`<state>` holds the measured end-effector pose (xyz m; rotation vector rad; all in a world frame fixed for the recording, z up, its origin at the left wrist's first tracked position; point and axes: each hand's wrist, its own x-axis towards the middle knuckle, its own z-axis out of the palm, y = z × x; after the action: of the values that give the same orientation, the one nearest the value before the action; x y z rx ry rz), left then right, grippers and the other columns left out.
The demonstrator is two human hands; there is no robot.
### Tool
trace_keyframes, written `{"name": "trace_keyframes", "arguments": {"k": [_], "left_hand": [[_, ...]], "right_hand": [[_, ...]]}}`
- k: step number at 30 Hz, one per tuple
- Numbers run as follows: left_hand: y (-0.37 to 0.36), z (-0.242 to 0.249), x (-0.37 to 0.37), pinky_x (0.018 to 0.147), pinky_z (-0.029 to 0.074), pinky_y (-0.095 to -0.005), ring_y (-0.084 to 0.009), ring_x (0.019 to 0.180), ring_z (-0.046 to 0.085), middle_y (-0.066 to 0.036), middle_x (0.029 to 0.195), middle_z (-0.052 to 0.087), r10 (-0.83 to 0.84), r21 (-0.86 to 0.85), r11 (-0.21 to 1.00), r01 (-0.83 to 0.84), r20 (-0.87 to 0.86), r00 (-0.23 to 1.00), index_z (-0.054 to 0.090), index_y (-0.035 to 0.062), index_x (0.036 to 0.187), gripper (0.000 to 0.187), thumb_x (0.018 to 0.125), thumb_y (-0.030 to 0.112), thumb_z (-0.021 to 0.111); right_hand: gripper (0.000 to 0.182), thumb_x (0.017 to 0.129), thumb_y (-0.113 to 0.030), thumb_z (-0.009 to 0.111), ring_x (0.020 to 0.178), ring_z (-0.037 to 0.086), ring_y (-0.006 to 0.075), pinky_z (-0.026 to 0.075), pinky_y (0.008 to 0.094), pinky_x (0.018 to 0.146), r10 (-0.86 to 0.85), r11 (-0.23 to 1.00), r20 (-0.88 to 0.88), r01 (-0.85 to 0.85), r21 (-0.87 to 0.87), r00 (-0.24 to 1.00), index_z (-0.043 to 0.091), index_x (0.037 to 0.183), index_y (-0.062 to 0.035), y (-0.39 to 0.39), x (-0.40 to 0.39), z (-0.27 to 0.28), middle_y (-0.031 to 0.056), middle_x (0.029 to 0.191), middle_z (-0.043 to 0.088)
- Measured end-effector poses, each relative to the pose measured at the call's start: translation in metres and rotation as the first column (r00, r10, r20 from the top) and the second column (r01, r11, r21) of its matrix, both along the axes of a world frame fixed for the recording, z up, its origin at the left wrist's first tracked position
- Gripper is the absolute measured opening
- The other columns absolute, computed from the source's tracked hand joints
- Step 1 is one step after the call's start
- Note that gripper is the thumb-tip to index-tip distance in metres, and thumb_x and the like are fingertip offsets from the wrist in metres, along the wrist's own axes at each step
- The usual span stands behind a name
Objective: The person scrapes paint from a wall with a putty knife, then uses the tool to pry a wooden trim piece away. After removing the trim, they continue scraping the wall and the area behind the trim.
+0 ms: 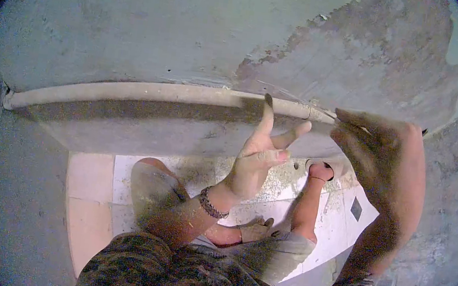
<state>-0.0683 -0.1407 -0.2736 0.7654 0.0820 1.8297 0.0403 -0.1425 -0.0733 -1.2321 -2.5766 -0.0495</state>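
A long pale pipe (132, 91) runs along the wall, slightly bowed, from the left corner to my right hand. In front of its middle is my left hand (252, 166), palm turned up and fingers apart, holding nothing. Its raised index finger overlaps the pipe; whether it touches cannot be told. My right hand (386, 142) is at the pipe's right end, blurred, with fingers bent together. Something thin and light shows between the fingers, too smeared to name. A braided bracelet (213, 203) circles my left wrist.
A damp, peeling patch (377, 52) marks the painted wall above the pipe. Below is a light tiled floor (92, 183) scattered with crumbs of debris. A foot (321, 170) and bent bare legs are beneath my arms. Walls close in on both sides.
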Motion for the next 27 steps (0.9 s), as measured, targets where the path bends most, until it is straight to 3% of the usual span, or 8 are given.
{"name": "trace_keyframes", "arguments": {"k": [5,7,9,13,17,22,24,27], "left_hand": [[0.003,-0.03,0.002,0.102,0.036,-0.0318,-0.0226,0.111,0.058,-0.02,0.12,0.062,0.205,-0.084,0.969,-0.232,-0.251,0.946,0.023,0.0006,0.147,0.071,0.085,0.011,0.056],[0.0,-0.04,-0.008,0.093,0.043,-0.0257,-0.0155,0.099,0.062,-0.018,0.111,0.067,0.268,-0.136,0.934,-0.332,-0.349,0.898,0.036,-0.0042,0.143,0.059,0.087,0.009,0.052],[0.0,-0.039,-0.015,0.091,0.045,-0.0273,-0.0165,0.093,0.064,-0.016,0.1,0.07,0.294,-0.222,0.881,-0.419,-0.437,0.85,0.054,-0.0073,0.124,0.039,0.089,0.01,0.052],[0.009,-0.06,-0.002,0.09,0.045,-0.0282,-0.018,0.093,0.064,-0.016,0.099,0.068,0.269,-0.266,0.854,-0.448,-0.511,0.816,0.058,-0.0066,0.116,0.03,0.09,0.008,0.051],[0.018,-0.081,0.019,0.086,0.048,-0.0313,-0.0223,0.094,0.063,-0.016,0.103,0.066,0.319,-0.159,0.754,-0.637,-0.76,0.567,0.062,-0.0044,0.105,0.021,0.09,0.009,0.054],[0.031,-0.101,0.03,0.084,0.049,-0.0354,-0.0278,0.097,0.063,-0.017,0.105,0.065,0.329,-0.148,0.742,-0.654,-0.769,0.548,0.062,-0.0022,0.103,0.019,0.088,0.01,0.059],[0.04,-0.065,0.025,0.089,0.048,-0.0402,-0.0329,0.101,0.062,-0.017,0.108,0.065,0.647,0.444,0.543,-0.713,-0.762,0.017,0.063,0.0005,0.102,0.018,0.087,0.01,0.06],[0.06,-0.017,0.004,0.105,0.035,-0.0511,-0.0377,0.121,0.051,-0.019,0.126,0.056,0.685,0.805,0.403,-0.434,-0.58,-0.44,0.061,0.0029,0.113,0.031,0.084,0.013,0.063]], "right_hand": [[0.033,0.08,-0.008,0.071,0.087,0.07,0.0207,0.053,0.0307,0.076,-0.034,0.955,-0.53,-0.129,-0.267,0.847,0.066,0.111,0.001,0.007,0.053,-0.048,0.0165,0.098,0.071],[0.037,0.08,-0.004,0.07,0.096,0.065,0.0176,0.051,0.0307,0.084,-0.001,0.966,-0.383,-0.097,-0.238,0.924,0.065,0.116,-0.0009,0.021,0.082,-0.081,0.0137,0.103,0.07],[0.039,0.078,-0.006,0.072,0.092,0.063,0.0146,0.05,0.0291,0.081,-0.062,0.96,-0.508,-0.088,-0.265,0.859,0.065,0.116,-0.0021,0.024,0.097,-0.126,0.0112,0.102,0.069],[0.035,0.083,-0.006,0.072,0.087,0.062,0.0121,0.05,0.0252,0.076,-0.332,0.868,-0.674,-0.065,-0.492,0.661,0.065,0.116,-0.0018,0.017,0.114,-0.212,0.0051,0.096,0.068],[0.04,0.082,-0.008,0.073,0.094,0.058,0.0115,0.047,0.0249,0.084,-0.577,0.701,-0.67,-0.139,-0.699,0.467,0.061,0.119,0.0019,0.005,0.121,-0.253,0.0048,0.105,0.065],[0.041,0.08,-0.008,0.074,0.084,0.059,0.0085,0.047,0.0221,0.076,-0.514,0.748,-0.716,-0.161,-0.644,0.472,0.063,0.119,-0.0024,0.023,0.143,-0.275,0.0015,0.094,0.067],[0.041,0.08,-0.008,0.073,0.083,0.059,0.0088,0.047,0.0226,0.075,-0.521,0.741,-0.766,-0.244,-0.625,0.377,0.062,0.12,-0.0018,0.033,0.151,-0.282,0.0019,0.096,0.066],[0.042,0.08,-0.011,0.074,0.084,0.059,0.0097,0.048,0.0229,0.076,-0.529,0.754,-0.799,-0.273,-0.597,0.285,0.062,0.119,-0.0003,0.044,0.159,-0.293,0.0024,0.097,0.066]]}}
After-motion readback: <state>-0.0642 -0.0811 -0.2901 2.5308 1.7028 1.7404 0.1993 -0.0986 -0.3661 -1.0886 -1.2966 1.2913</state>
